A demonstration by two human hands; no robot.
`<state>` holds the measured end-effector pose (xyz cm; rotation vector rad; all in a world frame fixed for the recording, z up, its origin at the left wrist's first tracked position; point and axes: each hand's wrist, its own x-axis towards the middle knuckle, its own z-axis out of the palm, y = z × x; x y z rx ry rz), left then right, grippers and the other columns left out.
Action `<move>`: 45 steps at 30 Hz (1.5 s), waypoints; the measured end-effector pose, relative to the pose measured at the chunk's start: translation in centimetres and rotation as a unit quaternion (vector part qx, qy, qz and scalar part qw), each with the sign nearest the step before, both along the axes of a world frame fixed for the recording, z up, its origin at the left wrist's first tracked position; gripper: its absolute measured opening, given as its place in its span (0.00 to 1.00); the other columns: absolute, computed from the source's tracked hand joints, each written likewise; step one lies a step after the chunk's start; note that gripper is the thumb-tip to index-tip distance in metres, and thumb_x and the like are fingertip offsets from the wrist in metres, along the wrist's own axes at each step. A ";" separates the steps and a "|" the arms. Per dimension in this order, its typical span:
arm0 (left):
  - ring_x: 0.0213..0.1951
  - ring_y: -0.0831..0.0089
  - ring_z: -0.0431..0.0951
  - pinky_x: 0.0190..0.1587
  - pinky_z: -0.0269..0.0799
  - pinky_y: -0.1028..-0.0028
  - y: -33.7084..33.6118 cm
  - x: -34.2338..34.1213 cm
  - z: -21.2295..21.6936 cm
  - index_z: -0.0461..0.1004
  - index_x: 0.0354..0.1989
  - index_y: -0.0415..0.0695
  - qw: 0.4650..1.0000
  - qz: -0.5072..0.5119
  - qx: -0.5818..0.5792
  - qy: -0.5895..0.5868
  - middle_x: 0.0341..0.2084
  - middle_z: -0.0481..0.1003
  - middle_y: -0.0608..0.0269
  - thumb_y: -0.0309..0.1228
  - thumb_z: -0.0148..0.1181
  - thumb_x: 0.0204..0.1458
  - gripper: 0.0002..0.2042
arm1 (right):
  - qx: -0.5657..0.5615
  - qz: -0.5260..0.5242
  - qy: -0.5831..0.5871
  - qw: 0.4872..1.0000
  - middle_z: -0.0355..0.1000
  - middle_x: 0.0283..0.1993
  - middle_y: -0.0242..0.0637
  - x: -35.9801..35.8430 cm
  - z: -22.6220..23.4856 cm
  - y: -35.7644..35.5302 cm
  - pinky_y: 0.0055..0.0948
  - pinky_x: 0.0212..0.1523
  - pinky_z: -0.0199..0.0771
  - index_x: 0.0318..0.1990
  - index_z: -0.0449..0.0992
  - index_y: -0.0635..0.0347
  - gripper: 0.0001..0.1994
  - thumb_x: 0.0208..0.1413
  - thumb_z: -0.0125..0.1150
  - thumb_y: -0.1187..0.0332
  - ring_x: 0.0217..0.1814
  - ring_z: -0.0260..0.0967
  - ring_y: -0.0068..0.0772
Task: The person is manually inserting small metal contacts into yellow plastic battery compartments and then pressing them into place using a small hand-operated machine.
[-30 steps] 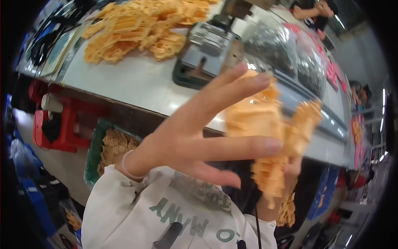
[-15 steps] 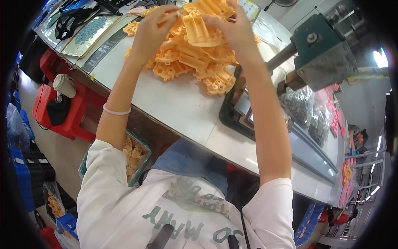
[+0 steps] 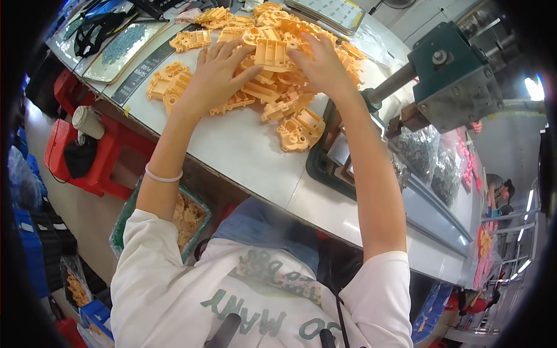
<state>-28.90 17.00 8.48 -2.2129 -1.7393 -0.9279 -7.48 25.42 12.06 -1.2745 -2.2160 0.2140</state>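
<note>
A heap of light-orange moulded plastic parts (image 3: 272, 93) lies spread on the white table. My left hand (image 3: 217, 75) rests at the heap's left side, fingers spread, thumb pointing towards the middle. On the other side my right hand (image 3: 322, 66) has its fingers apart among the parts. One ribbed, box-like orange part (image 3: 271, 55) sits on top between the two hands, next to my right thumb. Neither hand is closed round a part. Another orange part (image 3: 301, 129) with round holes lies at the heap's near edge.
A green and grey metal press (image 3: 452, 69) stands to the right of my right arm. A tray of small bluish pieces (image 3: 125, 49) lies at the far left. Red stools (image 3: 107, 153) with a cup (image 3: 89, 122) stand left; a lined crate (image 3: 200, 217) sits below the table edge.
The orange parts raised in my hands have come down onto the heap, which now lies flatter and wider. My hands have lowered, and my left fingers have spread.
</note>
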 end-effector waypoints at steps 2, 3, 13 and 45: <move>0.62 0.58 0.55 0.63 0.49 0.62 -0.5 0.4 0.5 0.63 0.58 0.48 1.000 -0.013 0.013 -0.016 0.58 0.61 0.54 0.45 0.50 0.55 0.24 | 0.102 0.072 0.028 0.992 0.62 0.55 0.46 2.1 2.6 -4.3 0.38 0.54 0.65 0.55 0.66 0.58 0.24 0.53 0.56 0.56 0.55 0.64 0.46; 0.62 0.57 0.56 0.63 0.49 0.61 -0.8 0.5 0.5 0.63 0.58 0.47 0.999 -0.016 0.026 -0.038 0.58 0.61 0.53 0.45 0.50 0.55 0.24 | 0.061 0.097 0.045 0.992 0.64 0.54 0.44 3.0 4.1 -7.2 0.36 0.52 0.66 0.53 0.67 0.59 0.21 0.52 0.57 0.61 0.54 0.65 0.45; 0.50 0.53 0.70 0.49 0.70 0.62 -12.1 12.3 0.4 0.67 0.50 0.39 0.944 -0.212 0.164 -0.191 0.50 0.66 0.46 0.19 0.50 0.51 0.16 | -0.212 -0.118 0.213 0.947 0.73 0.42 0.37 30.0 3.9 -37.7 0.26 0.49 0.67 0.46 0.73 0.63 0.15 0.49 0.62 0.72 0.46 0.70 0.30; 0.40 0.58 0.72 0.42 0.73 0.62 -18.4 32.6 -7.4 0.71 0.37 0.37 0.898 -0.351 0.246 0.102 0.37 0.69 0.54 0.18 0.52 0.53 0.05 | -0.520 -0.564 0.022 0.641 0.59 0.61 0.47 64.4 -26.1 -57.8 0.38 0.60 0.61 0.61 0.55 0.57 0.50 0.24 0.77 0.69 0.62 0.57 0.49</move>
